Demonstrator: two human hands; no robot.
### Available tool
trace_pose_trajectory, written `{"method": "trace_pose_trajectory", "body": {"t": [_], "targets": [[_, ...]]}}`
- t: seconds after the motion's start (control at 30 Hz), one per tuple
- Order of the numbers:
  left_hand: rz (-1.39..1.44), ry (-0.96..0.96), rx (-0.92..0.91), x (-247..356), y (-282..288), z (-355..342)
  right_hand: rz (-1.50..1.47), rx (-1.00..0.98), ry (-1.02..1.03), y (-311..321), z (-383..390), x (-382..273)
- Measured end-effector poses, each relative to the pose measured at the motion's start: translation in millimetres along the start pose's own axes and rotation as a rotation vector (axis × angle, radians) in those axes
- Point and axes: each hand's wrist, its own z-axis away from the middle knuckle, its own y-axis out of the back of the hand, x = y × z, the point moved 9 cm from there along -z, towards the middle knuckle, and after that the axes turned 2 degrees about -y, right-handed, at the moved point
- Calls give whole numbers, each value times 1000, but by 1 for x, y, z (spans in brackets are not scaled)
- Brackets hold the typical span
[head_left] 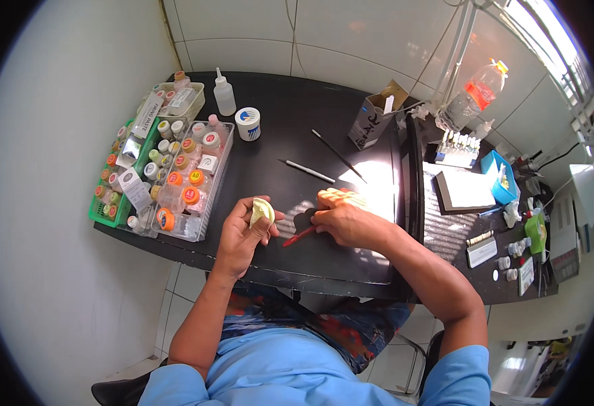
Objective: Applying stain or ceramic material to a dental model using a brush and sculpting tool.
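My left hand (246, 230) is closed around a pale yellow, rounded piece (261, 214) near the desk's front. My right hand (339, 220) is closed on a red-handled tool (293, 238), which points down-left low over the black desk (256, 169); its other end is hidden by my fingers. A dark shape beside the fingers may be shadow; I cannot tell. Beyond my hands lie a white pen-like tool (308, 169) and a thin dark stick (334, 150).
Baskets of jars (195, 193) line the left. A squeeze bottle (224, 99), white jar (247, 132) and dark box (371, 125) stand at the back. A raised black edge (408, 196) separates a right-hand surface with a water bottle (473, 95), tray (500, 177) and small items.
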Motion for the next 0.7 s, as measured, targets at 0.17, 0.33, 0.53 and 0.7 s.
{"method": "trace_pose_trajectory", "body": {"t": [0.17,0.33,0.53,0.7], "targets": [[-19,23,12,5,-1,9,-19,173,-65,24,9,5],[-115,-1,19,12,-11,9,-406,466,-209,64,36,38],[-153,7,-28,10,-9,7,-942,343,-349,46,30,50],[-142,91,-59,3,-7,8,-773,263,-371,37,28,38]]}}
